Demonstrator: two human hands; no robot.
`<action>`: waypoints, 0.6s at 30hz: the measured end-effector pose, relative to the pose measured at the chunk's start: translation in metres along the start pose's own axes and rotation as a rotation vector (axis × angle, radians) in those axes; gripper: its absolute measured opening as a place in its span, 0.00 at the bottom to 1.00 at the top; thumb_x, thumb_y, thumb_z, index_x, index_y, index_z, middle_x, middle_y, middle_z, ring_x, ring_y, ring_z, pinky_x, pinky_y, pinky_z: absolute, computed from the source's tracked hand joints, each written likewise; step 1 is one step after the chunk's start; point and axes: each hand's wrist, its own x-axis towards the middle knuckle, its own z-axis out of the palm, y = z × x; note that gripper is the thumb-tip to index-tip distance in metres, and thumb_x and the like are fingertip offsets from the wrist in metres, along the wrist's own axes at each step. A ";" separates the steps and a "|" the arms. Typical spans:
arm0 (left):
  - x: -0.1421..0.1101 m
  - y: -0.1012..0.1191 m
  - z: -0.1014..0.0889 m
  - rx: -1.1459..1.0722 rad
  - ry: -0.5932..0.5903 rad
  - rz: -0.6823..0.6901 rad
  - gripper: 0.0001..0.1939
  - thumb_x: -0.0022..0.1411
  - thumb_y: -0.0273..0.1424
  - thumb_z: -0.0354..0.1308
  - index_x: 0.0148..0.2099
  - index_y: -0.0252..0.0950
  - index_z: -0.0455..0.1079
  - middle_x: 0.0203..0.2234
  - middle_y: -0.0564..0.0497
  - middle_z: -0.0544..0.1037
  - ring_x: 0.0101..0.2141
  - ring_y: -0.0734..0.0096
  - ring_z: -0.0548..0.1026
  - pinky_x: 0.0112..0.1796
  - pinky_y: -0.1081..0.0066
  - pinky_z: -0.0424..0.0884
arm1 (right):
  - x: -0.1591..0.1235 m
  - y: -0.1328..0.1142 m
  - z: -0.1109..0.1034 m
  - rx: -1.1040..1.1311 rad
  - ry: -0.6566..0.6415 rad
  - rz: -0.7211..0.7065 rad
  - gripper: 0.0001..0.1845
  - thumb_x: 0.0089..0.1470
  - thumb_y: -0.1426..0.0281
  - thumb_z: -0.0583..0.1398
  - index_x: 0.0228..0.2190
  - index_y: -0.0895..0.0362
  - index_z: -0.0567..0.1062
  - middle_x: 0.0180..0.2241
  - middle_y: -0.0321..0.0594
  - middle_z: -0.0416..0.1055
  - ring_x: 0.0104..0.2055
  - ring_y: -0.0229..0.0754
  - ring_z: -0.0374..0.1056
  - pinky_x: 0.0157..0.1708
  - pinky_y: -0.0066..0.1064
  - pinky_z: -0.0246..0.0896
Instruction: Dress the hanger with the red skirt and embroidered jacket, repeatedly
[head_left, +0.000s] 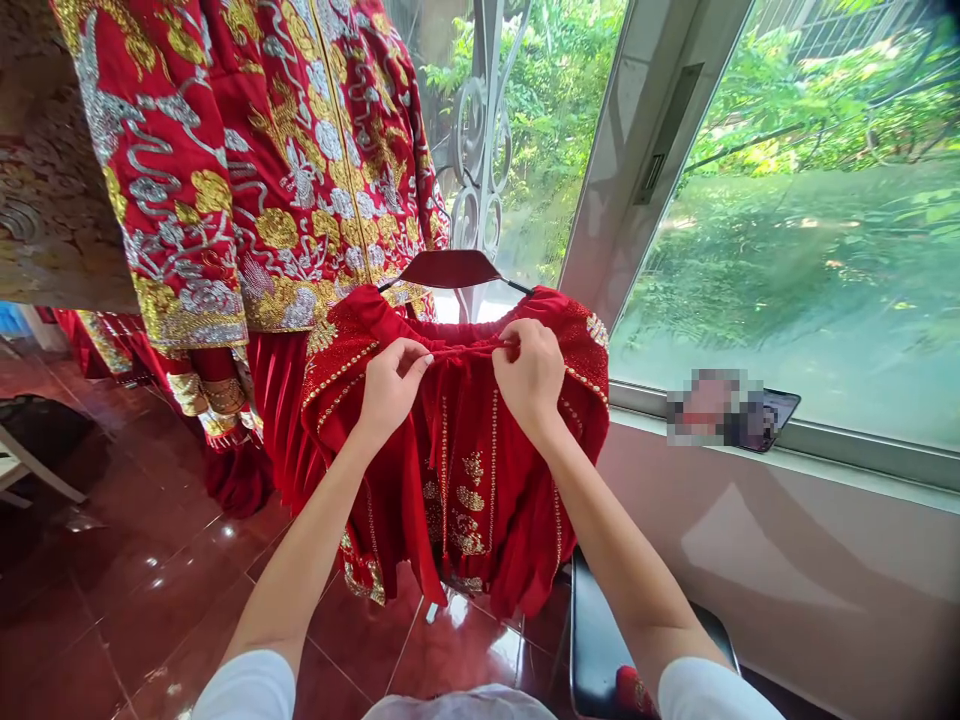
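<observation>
A red skirt (pixel 469 430) with gold beading and sequin motifs hangs in front of me, on a dark red hanger (pixel 450 268) with black ends. My left hand (pixel 394 385) pinches the front of its gathered waistband on the left side. On the right, my right hand (pixel 529 372) is closed on the same band, fingers curled. A short stretch of band runs between the two hands, about level. Both forearms reach forward from white sleeves. What the hanger hangs from is hidden or cannot be made out.
An embroidered red jacket (pixel 300 170) hangs behind, at the left. At right are a windowsill (pixel 885 480) with a phone (pixel 776 415) and a partly blurred item on it. A black chair seat (pixel 607 640) stands below, a small red item (pixel 636 690) on it. The floor (pixel 180 620) is tiled.
</observation>
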 end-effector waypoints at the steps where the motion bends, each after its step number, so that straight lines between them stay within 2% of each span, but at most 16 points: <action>1: -0.001 0.001 -0.001 0.043 0.009 0.018 0.04 0.58 0.31 0.58 0.34 0.36 0.70 0.29 0.52 0.77 0.31 0.71 0.74 0.34 0.71 0.68 | 0.001 0.001 0.000 0.059 -0.009 0.015 0.07 0.46 0.78 0.51 0.27 0.55 0.65 0.29 0.40 0.68 0.33 0.42 0.62 0.31 0.32 0.57; 3: -0.002 0.002 -0.003 0.102 0.033 0.042 0.03 0.59 0.31 0.58 0.34 0.36 0.71 0.29 0.52 0.77 0.31 0.71 0.74 0.35 0.72 0.68 | 0.003 0.003 0.000 0.093 -0.010 -0.010 0.07 0.46 0.78 0.51 0.28 0.55 0.65 0.29 0.40 0.69 0.32 0.42 0.62 0.34 0.34 0.58; 8: -0.002 -0.004 -0.006 0.192 0.040 0.059 0.02 0.59 0.28 0.57 0.33 0.36 0.70 0.28 0.53 0.77 0.30 0.71 0.74 0.34 0.71 0.68 | 0.002 0.010 0.002 -0.062 -0.044 -0.257 0.12 0.43 0.83 0.48 0.25 0.55 0.65 0.30 0.41 0.69 0.34 0.45 0.59 0.36 0.37 0.57; 12: -0.001 -0.011 -0.009 0.263 0.043 0.102 0.03 0.61 0.29 0.56 0.35 0.36 0.70 0.29 0.52 0.77 0.31 0.70 0.74 0.36 0.70 0.69 | 0.002 0.015 -0.001 -0.011 -0.045 -0.283 0.11 0.46 0.81 0.50 0.28 0.55 0.67 0.30 0.42 0.70 0.35 0.46 0.60 0.36 0.37 0.58; 16: -0.001 -0.012 -0.012 0.339 0.005 0.172 0.03 0.61 0.28 0.55 0.35 0.37 0.70 0.29 0.52 0.76 0.32 0.70 0.73 0.36 0.70 0.68 | 0.010 0.025 -0.004 0.007 -0.108 -0.347 0.14 0.43 0.83 0.49 0.28 0.56 0.68 0.31 0.41 0.69 0.35 0.45 0.60 0.35 0.36 0.59; 18: -0.001 -0.012 -0.014 0.382 0.000 0.213 0.03 0.62 0.28 0.55 0.35 0.37 0.69 0.29 0.52 0.76 0.32 0.69 0.73 0.37 0.70 0.68 | 0.012 0.026 -0.009 0.015 -0.149 -0.391 0.15 0.46 0.83 0.48 0.29 0.56 0.69 0.32 0.42 0.69 0.36 0.45 0.61 0.37 0.37 0.61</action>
